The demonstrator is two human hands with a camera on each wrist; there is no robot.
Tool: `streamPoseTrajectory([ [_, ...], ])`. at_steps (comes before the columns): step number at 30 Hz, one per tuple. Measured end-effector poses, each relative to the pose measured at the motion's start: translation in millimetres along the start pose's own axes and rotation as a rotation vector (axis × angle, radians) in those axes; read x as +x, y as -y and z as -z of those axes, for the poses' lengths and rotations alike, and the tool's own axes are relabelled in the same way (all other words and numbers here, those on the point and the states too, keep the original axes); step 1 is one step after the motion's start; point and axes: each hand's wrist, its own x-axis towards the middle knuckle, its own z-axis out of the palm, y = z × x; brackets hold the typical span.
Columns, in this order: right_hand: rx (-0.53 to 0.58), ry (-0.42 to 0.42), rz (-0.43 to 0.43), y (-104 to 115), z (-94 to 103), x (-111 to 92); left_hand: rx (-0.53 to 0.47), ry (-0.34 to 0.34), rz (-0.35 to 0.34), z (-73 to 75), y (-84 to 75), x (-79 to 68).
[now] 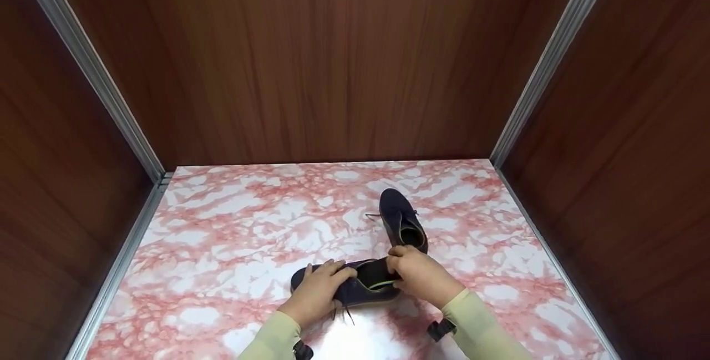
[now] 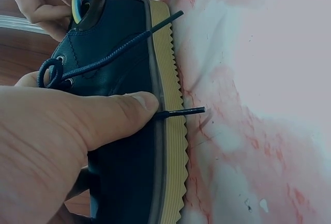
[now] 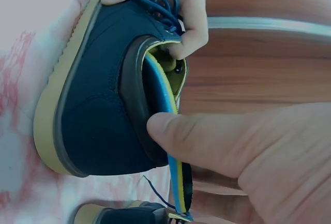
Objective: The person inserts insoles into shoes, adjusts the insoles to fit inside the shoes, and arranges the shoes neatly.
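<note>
A dark navy lace-up shoe (image 1: 361, 295) with a pale ridged sole lies across the table, toe to the left. Over its front part my left hand (image 1: 317, 292) grips it, thumb (image 2: 132, 111) on the side near the loose laces. An insole (image 3: 164, 87), blue and yellow at its edge with a dark top face, sticks partly out of the shoe's opening at the heel. My right hand (image 1: 422, 274) pinches its rear end, thumb (image 3: 178, 133) on the blue side. The insole's front part is hidden inside the shoe.
A second navy shoe (image 1: 395, 209) stands just behind my right hand, toe pointing away, its laces loose. The table (image 1: 222, 238) has a red and white marbled top. Brown wood-grain panels (image 1: 321, 60) with grey metal rails (image 1: 532, 91) enclose it.
</note>
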Motion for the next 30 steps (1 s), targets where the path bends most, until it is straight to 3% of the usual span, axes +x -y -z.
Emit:
streamPoseTrajectory([
  [11,-0.160,-0.142,0.124,5.5,0.2,3.9,-0.004,-0.015,-0.008,-1.5,0.3,0.8],
  [19,-0.100,-0.155,0.142,5.7,-2.4,6.7,-0.002,-0.004,0.004,0.0,0.5,1.8],
  [30,-0.004,-0.078,0.078,4.3,-7.0,9.9,-0.008,-0.003,0.002,-0.4,0.7,2.1],
])
